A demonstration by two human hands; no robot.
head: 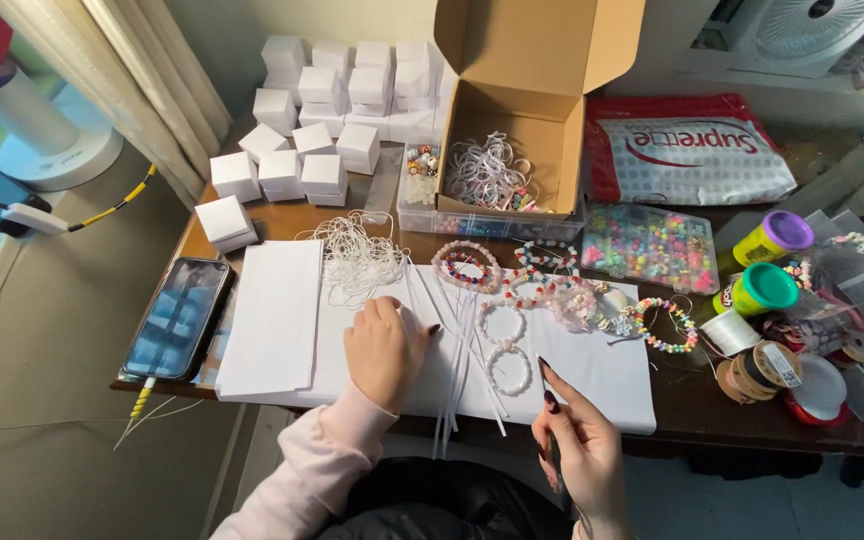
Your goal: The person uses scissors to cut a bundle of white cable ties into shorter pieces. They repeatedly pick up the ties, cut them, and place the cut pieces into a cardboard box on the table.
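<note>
White paper sheet (612, 375) carries several finished bead bracelets (508, 345); loose white cords (357, 260) remain unstrung far left. Left hand (384, 350) rests curled on thin white strips (457, 350), right hand (577, 445) hovers half-open, empty.

Even, soft indoor light falls across the counter (692, 400), brightest on the white paper sheet (572, 365) near its front edge. Shadows are faint and short. Mild glare marks the phone screen (177, 318) at the left edge. Focus is sharp centrally; wide-angle distortion bends the corners.
</note>
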